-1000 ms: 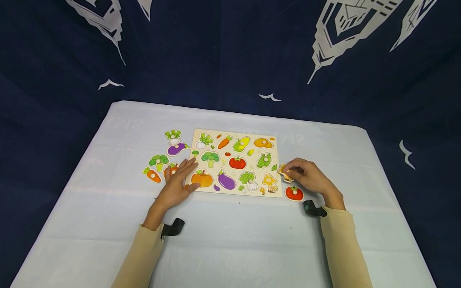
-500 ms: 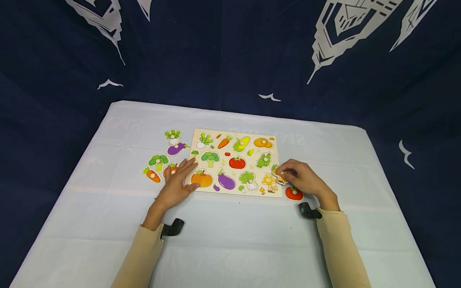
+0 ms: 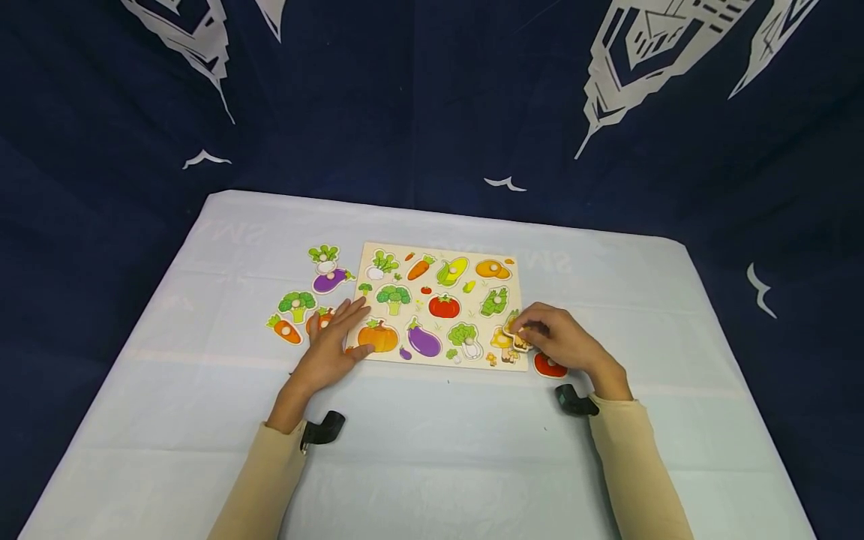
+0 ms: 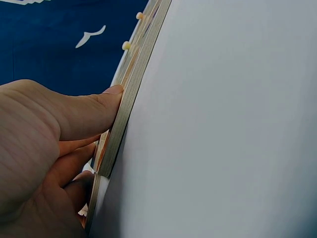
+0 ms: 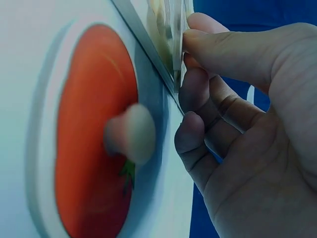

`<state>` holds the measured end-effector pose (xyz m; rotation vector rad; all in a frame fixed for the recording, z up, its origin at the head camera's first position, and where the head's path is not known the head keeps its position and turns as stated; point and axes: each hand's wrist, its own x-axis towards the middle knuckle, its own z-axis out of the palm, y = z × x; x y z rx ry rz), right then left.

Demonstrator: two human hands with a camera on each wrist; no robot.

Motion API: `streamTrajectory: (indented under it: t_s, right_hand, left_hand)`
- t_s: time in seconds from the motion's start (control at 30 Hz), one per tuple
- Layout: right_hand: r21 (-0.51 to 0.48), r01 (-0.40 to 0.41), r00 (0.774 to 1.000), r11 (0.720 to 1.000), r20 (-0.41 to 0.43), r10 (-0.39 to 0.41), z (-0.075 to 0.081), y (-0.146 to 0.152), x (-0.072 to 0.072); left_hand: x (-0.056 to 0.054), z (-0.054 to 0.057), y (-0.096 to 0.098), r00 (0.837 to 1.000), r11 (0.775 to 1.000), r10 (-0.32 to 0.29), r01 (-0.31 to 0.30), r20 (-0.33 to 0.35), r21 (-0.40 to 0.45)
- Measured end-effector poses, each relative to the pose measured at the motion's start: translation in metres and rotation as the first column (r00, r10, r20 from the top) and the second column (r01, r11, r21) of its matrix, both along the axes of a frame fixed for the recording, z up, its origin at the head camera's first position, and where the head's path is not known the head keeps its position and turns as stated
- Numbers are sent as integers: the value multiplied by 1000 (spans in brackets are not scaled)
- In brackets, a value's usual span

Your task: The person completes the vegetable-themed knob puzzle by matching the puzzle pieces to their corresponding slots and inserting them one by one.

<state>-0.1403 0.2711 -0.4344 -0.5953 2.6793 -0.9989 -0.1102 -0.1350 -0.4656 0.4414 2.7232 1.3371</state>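
Observation:
A wooden vegetable puzzle board (image 3: pixel 432 259) lies on the table, printed with vegetable pictures. My left hand (image 3: pixel 331 352) rests with spread fingers on its lower left corner; the left wrist view has the thumb (image 4: pixel 94 111) on the board's edge. Over the board's lower right corner, my right hand (image 3: pixel 563 337) pinches a mushroom puzzle piece (image 3: pixel 517 341), partly covering the printed mushroom (image 3: pixel 500 337). In the right wrist view that piece (image 5: pixel 177 39) is edge-on between thumb and fingers. Beneath the right hand, beside the board, lies a tomato piece (image 3: pixel 550 366) with a round knob (image 5: pixel 139 134).
Left of the board lie loose knobbed pieces: a radish (image 3: pixel 326 257), an eggplant (image 3: pixel 330 280), a broccoli (image 3: pixel 297 303) and a carrot (image 3: pixel 285 328). An orange piece (image 3: pixel 324 316) is partly hidden behind the left hand. A dark patterned curtain (image 3: pixel 418 97) hangs behind the white table (image 3: pixel 432 465).
My right hand has moved left with the mushroom piece, from beside the board to over its lower right corner. The left hand has stayed in place.

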Motion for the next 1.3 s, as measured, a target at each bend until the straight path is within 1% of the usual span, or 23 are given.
streamTrajectory:
  t_s: [0.33, 0.47, 0.57, 0.8, 0.97, 1.1, 1.3]
  right_hand:
    - [-32, -88, 995, 996, -39, 87, -5, -7, 5]
    - [-36, -109, 992, 993, -59, 107, -5, -10, 6]
    - [-30, -113, 992, 993, -64, 111, -5, -12, 7]
    - [-31, -114, 993, 993, -48, 112, -6, -14, 9]
    - [-32, -117, 991, 993, -72, 115, -7, -15, 8]
    - [-31, -124, 989, 992, -82, 121, -7, -16, 9]
    - [-15, -119, 990, 993, -75, 118, -8, -20, 10]
  left_hand:
    - [0, -1, 0, 1000, 1000, 0, 0, -3, -1]
    - [0, -2, -1, 1000, 1000, 0, 0, 0, -4]
    - [0, -2, -1, 1000, 1000, 1, -1, 0, -4]
    - [-1, -2, -1, 1000, 1000, -5, 5, -3, -10]
    - [-2, -2, -1, 1000, 1000, -6, 6, -9, -12]
    - [-2, -2, -1, 1000, 1000, -6, 6, 1, -9]
    - [-2, -4, -2, 1000, 1000, -3, 3, 0, -13]
